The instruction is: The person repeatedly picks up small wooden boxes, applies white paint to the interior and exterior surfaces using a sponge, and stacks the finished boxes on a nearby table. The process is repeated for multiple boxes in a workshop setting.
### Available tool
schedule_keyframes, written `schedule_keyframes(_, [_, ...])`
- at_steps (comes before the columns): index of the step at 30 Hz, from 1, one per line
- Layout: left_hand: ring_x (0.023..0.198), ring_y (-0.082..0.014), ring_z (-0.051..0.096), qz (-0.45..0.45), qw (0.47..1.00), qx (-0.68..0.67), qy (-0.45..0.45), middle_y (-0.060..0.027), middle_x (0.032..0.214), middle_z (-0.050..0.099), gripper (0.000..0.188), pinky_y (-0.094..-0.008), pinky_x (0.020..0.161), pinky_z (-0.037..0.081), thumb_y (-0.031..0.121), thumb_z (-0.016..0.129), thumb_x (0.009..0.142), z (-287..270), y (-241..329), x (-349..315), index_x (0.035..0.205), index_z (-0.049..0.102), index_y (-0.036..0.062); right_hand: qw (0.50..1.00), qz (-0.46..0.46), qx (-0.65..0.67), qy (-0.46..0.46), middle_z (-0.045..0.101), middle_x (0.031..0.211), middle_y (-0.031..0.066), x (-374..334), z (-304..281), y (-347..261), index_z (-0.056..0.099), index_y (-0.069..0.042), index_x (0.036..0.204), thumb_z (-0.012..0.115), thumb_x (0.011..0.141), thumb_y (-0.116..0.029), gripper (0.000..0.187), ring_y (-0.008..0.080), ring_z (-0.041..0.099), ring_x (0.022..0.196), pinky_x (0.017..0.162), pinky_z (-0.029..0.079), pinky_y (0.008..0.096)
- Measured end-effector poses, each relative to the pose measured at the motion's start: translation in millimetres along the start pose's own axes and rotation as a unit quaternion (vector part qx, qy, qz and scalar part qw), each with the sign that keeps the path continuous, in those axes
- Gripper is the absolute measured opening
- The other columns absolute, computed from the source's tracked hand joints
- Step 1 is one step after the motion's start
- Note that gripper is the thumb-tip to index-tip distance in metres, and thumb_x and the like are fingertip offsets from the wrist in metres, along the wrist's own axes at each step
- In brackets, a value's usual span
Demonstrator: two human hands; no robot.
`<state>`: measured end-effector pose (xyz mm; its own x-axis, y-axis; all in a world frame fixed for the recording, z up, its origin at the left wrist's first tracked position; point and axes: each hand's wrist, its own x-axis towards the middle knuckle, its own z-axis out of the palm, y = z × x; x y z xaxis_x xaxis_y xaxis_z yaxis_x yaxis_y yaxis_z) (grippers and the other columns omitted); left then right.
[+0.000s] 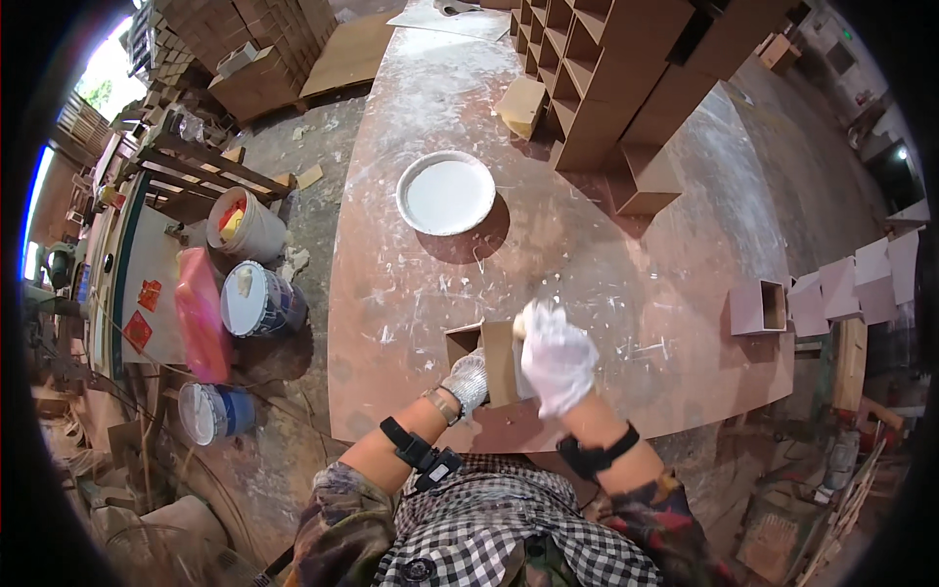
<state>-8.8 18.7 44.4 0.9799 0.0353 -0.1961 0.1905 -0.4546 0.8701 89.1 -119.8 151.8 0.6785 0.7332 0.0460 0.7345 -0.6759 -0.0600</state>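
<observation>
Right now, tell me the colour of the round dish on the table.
White: the round dish shows best in the head view.

Our left hand is gloved, fingers curled, forearm bare with a black wrist strap. Our right hand, white-gloved, is raised and closed.

Just one head-worn fisheye, looking steeply down at the workbench from close above, edges bending hard.

Even daylight, fisheye-bent, dark-vignetted edges
</observation>
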Motion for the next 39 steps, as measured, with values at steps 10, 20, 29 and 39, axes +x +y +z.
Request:
schedule_keyframes(10, [0.089,-0.0393,0.065,0.012,0.994,0.105,-0.027,-0.0219,0.094,0.068,0.045,-0.0452,0.076,0.052,0.038,0.064,0.082,11,-22,13,0.109,0.064,0.0026,0.984,-0.058,0.102,0.134,0.065,0.112,0.0192,-40,-15,-39,0.061,0.001,0.118,0.058,0.075,-0.009,0.045,0.0278,0.066,0.09,0.072,0.053,0.036])
schedule_keyframes(20, [0.091,-0.04,0.065,-0.086,0.995,-0.008,-0.052,-0.0235,0.094,0.068,0.044,-0.0469,0.079,0.052,0.04,0.064,0.08,6,1,18,0.104,0.066,0.0037,0.984,-0.077,0.071,0.144,0.063,0.12,0.017,-78,-11,-45,0.062,0.0,0.12,0.057,0.075,-0.006,0.045,0.0291,0.063,0.107,0.083,0.053,0.0348])
schedule_keyframes(29, [0.112,-0.0378,0.058,-0.052,0.983,0.149,-0.094,-0.0247,0.118,0.06,0.054,-0.0438,0.094,0.047,0.038,0.061,0.085,17,-16,18,0.128,0.053,0.0067,0.977,-0.074,0.128,0.156,0.064,0.119,0.017,-2,-10,-29,0.062,0.0,0.12,0.06,0.075,-0.005,0.045,0.0327,0.063,0.105,0.086,0.053,0.0387])
schedule_keyframes(39, [0.11,-0.0333,0.06,0.075,0.973,0.212,-0.045,-0.0191,0.123,0.06,0.056,-0.042,0.094,0.047,0.042,0.064,0.083,7,4,27,0.127,0.054,0.0088,0.972,-0.13,0.135,0.144,0.061,0.121,0.0179,1,-18,-24,0.06,0.001,0.122,0.059,0.075,-0.007,0.048,0.0325,0.059,0.11,0.092,0.05,0.0376])
